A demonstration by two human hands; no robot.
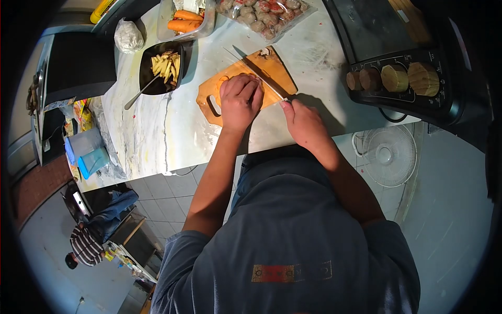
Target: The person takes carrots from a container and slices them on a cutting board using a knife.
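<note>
On a wooden cutting board point(277, 68), my left hand point(241, 102) presses down with its fingers curled over some orange food point(224, 81). Most of that food is hidden beneath the fingers, and its exact kind is unclear. My right hand point(305, 123) grips the handle of a long knife point(273, 87). Its blade slants across the board toward the far left, just right of my left fingers. Left of the board stands a black bowl point(148, 52) of pale cut strips point(166, 67), with a spoon point(140, 94) leaning out over the rim.
Carrots point(184, 25) lie in a clear plastic container point(210, 21) at the back. Beside it is a bag of round brownish balls point(265, 21). A knobbed oven point(389, 78) stands right, a fan point(387, 154) below. A person in a striped shirt point(86, 245) is at lower left.
</note>
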